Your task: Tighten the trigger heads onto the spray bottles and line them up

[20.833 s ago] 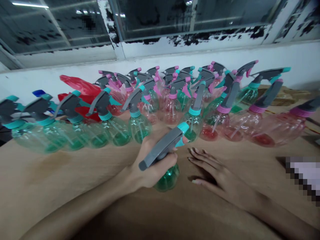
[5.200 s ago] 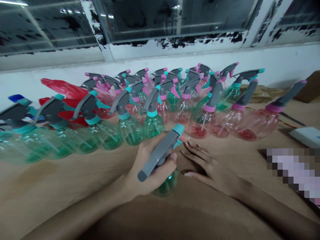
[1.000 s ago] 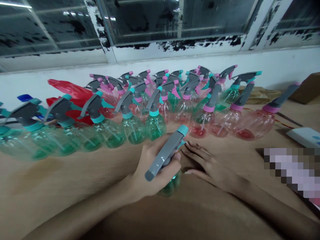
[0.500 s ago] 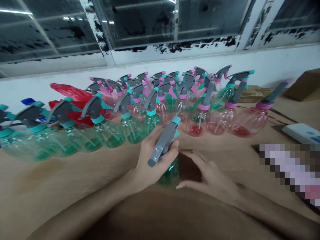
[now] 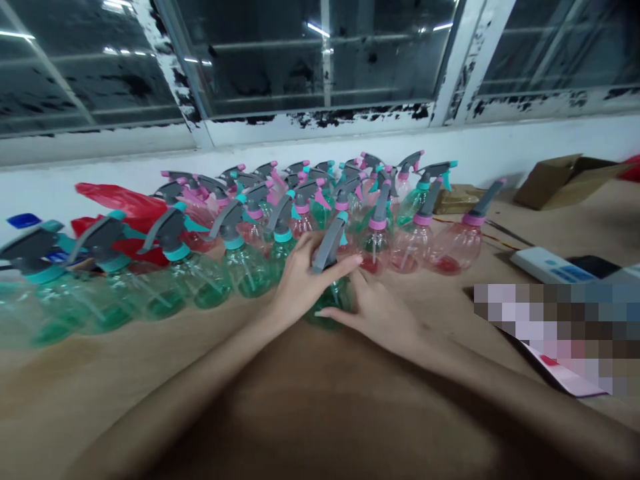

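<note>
A small green spray bottle with a grey trigger head and teal collar stands on the brown table. My left hand is wrapped round its neck, just below the trigger head. My right hand cups the bottle's body from the right, thumb against it. The bottle stands close to the front of a crowd of several like bottles: green ones to the left, pink ones to the right.
A red plastic bag lies behind the left bottles. At the right are an open cardboard box, a white remote-like device and a blurred-out item. A white wall with windows backs the table.
Both hands have pushed the green bottle away from me, up to the front row. My right hand went from lying flat on the table to cupping the bottle's body.
</note>
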Demonstrator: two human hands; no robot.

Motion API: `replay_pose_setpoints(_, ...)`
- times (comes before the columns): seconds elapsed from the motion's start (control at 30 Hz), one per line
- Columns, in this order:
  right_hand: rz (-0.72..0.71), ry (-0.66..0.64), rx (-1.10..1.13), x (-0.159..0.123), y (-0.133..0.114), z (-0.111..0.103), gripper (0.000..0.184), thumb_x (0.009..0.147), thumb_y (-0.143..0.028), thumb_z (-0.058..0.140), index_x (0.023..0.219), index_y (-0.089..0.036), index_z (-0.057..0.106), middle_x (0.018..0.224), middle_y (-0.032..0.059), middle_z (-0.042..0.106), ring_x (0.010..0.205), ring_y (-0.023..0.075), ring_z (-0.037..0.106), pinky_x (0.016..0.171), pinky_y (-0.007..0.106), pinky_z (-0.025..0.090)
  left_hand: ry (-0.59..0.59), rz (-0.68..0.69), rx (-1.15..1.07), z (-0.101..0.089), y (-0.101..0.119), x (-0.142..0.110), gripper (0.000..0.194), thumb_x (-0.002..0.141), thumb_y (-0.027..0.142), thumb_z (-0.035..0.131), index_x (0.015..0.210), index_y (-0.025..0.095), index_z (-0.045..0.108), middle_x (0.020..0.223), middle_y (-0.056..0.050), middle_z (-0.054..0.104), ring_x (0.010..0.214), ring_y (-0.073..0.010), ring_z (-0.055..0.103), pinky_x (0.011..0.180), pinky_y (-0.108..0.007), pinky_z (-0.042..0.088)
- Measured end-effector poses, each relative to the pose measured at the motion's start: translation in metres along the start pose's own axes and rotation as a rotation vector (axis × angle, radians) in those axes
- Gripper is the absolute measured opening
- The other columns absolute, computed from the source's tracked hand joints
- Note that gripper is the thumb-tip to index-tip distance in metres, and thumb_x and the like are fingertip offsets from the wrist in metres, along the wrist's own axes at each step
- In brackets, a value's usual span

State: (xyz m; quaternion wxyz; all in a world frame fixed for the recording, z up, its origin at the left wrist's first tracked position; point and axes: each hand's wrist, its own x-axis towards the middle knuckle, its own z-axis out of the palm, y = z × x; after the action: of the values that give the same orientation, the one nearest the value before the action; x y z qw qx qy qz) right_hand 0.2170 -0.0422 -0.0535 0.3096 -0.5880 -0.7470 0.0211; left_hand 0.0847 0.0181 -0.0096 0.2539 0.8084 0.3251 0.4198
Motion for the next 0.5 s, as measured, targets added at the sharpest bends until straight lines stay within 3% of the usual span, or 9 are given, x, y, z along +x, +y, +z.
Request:
replay_pose_setpoints(0.13,0.050,0.021,-0.136,0.017,0.010,0.002,0.060,0.078,-0.053,0.054,0.121,-0.011,0.046,0.103,0.0161,0.064,0.098,0.0316,0.059,0.075,0.042,0.051,-0.027,-0.129,0.012,-0.015,-0.004,-0.024,0.048,0.079,0.043,0.060,0.122,0.027,0.046,0.123,-0.005,0.049,0.105,-0.0216,0.056,0.090,-0.039,0.047)
replay_pose_setpoints(0.27,0.078,0.058,-0.197,0.036,0.018,0.005,0.062,0.076,-0.052,0.057,0.121,-0.010,0.046,0.111,0.0191,0.060,0.109,0.0354,0.052,0.083,0.046,0.047,-0.178,-0.203,0.020,-0.026,-0.001,-0.062,0.036,0.085,0.039,0.054,0.119,0.030,0.046,0.126,-0.005,0.050,0.114,-0.0237,0.051,0.096,-0.045,0.043)
replay_pose_setpoints(0.4,0.138,0.082,-0.240,0.048,0.020,0.009,0.070,0.075,-0.054,0.059,0.125,-0.008,0.042,0.100,0.0210,0.064,0.096,0.0371,0.060,0.072,0.047,0.051,-0.303,-0.267,0.066,-0.026,0.001,-0.085,0.032,0.086,0.041,0.052,0.116,0.031,0.047,0.123,-0.004,0.052,0.106,-0.0235,0.056,0.091,-0.044,0.048)
replay_pose_setpoints(0.5,0.159,0.093,-0.266,0.052,0.020,0.011,0.063,0.076,-0.053,0.058,0.121,-0.010,0.044,0.093,0.0197,0.066,0.088,0.0364,0.063,0.065,0.046,0.052,-0.332,-0.221,0.141,-0.020,-0.006,-0.091,0.026,0.088,0.037,0.049,0.113,0.029,0.049,0.118,-0.004,0.054,0.108,-0.0225,0.055,0.094,-0.043,0.046)
